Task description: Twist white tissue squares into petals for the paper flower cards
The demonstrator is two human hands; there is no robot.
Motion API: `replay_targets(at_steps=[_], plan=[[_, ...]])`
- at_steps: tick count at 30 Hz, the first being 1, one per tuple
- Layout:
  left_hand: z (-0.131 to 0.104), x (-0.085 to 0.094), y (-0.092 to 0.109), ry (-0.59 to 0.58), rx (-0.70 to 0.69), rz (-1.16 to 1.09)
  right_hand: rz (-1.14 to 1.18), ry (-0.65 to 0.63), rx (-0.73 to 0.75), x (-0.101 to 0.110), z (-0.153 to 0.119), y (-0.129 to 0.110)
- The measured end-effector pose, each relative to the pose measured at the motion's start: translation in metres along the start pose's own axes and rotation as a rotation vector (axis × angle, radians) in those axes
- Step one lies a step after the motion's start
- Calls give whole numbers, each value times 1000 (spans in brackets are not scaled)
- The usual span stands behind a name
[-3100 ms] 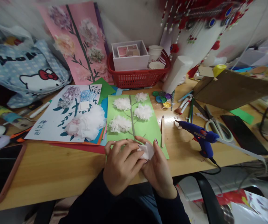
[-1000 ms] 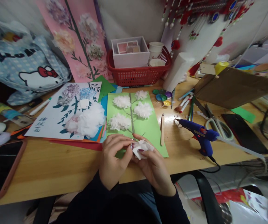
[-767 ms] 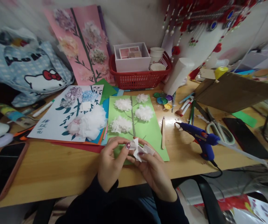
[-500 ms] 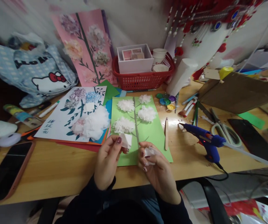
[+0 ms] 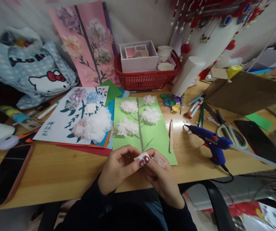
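A white tissue piece (image 5: 140,157) is pinched by the left hand (image 5: 116,169) and right hand (image 5: 162,175), thumbs close together, above the wooden surface's (image 5: 65,173) near edge. More tissue (image 5: 159,160) is held in the right hand. Just beyond, a green sheet (image 5: 158,141) bearing four white paper flowers (image 5: 127,127) is laid; rightward, a blue glue gun (image 5: 214,140) is set close to that edge.

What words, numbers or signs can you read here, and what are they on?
"LLO", I think, bent by folds: soft blue-and-white checked bag.
"花", apparently, below two handwritten characters too blurred to read: white paper sheet with flowers.
Too small to read: marking on the blue plastic glue gun.
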State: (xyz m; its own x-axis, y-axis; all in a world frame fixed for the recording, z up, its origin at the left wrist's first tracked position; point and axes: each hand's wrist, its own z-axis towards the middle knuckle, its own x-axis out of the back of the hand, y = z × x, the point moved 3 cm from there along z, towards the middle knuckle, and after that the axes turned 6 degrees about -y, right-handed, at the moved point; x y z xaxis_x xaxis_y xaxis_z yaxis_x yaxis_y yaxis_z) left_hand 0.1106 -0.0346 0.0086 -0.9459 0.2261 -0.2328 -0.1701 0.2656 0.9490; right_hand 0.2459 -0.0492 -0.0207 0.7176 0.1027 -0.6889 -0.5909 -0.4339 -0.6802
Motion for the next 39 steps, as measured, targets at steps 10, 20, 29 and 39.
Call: replay_targets(at_steps=[10,20,29,39], plan=[[-2,11,9,75,-96,201,23,-53,81,3,-3,1],[-10,4,11,-186,63,321,-367,-183,23,-4,-9,-4],[-7,7,6,-187,119,336,-361,-172,38,-1,-11,-3],[-9,4,9,-172,209,296,-298,-192,-38,-1,-10,0]])
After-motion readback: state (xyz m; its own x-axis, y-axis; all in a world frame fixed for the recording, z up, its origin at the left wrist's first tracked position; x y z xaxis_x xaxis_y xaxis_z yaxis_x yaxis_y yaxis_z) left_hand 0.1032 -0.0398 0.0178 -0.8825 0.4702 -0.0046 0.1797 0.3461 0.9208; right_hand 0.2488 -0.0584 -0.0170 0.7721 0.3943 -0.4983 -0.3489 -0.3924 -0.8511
